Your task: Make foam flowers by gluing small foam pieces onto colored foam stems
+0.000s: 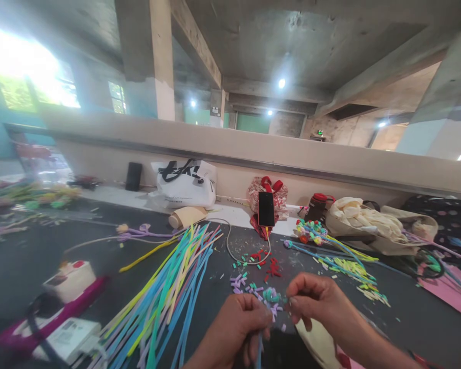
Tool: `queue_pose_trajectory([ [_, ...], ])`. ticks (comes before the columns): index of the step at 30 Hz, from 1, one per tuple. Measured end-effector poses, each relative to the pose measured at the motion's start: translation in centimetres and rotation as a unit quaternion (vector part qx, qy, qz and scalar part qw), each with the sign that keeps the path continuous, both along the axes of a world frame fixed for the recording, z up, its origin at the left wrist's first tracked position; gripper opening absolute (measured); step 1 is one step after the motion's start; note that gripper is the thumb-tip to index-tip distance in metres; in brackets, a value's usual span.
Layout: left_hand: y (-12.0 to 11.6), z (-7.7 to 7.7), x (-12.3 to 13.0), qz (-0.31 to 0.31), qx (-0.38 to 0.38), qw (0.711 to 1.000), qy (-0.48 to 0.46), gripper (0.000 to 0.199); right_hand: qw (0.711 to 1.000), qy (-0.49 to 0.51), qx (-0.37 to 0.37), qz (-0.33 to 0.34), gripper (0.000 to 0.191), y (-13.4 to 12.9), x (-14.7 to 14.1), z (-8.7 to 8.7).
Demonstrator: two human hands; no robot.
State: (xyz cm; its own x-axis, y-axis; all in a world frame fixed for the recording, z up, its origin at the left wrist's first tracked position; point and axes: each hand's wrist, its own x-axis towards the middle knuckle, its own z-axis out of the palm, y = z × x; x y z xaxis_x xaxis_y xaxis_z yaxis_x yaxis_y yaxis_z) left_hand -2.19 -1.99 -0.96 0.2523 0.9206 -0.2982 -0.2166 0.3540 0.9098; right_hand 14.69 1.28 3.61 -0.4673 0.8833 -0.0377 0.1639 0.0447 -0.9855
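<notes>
My left hand (240, 325) is closed in a pinch around a thin blue stem (259, 348), which looks like a pipe cleaner and runs down out of view. Just above those fingers sits a small teal flower-like head (271, 294); whether it joins the stem is hard to see. To its right, my right hand (325, 297) has thumb and forefinger pressed together, and whatever they pinch is too small to make out. Short purple pieces (238, 282) lie scattered beyond my fingers, with red pieces (273, 267) and green bits farther back.
Many long coloured stems (176, 277) lie in a bundle at left. Finished-looking flower stems (311, 230) and yellow-green pieces (353, 271) lie at right. A phone (266, 209) with a cable leans on a patterned bag. A power strip (54, 318), white bag (186, 184) and cloth bag (364, 220) surround the area.
</notes>
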Motion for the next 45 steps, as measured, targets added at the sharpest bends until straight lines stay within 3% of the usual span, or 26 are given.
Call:
queue_pose_trajectory([
  [12, -0.2, 0.5, 0.1, 0.011, -0.007, 0.999, 0.048, 0.011, 0.976, -0.073, 0.2, 0.044, 0.008, 1.1, -0.6, 0.3],
  [19, -0.2, 0.2, 0.2, 0.007, -0.013, 0.998, 0.056, 0.01, 0.979, -0.09, 0.182, 0.031, 0.005, 0.4, -1.0, 0.6],
  [45, 0.0, -0.6, 0.2, -0.012, 0.018, 0.998, 0.067, 0.009, 0.946, -0.178, 0.27, 0.007, 0.009, 0.2, -1.5, 0.5],
])
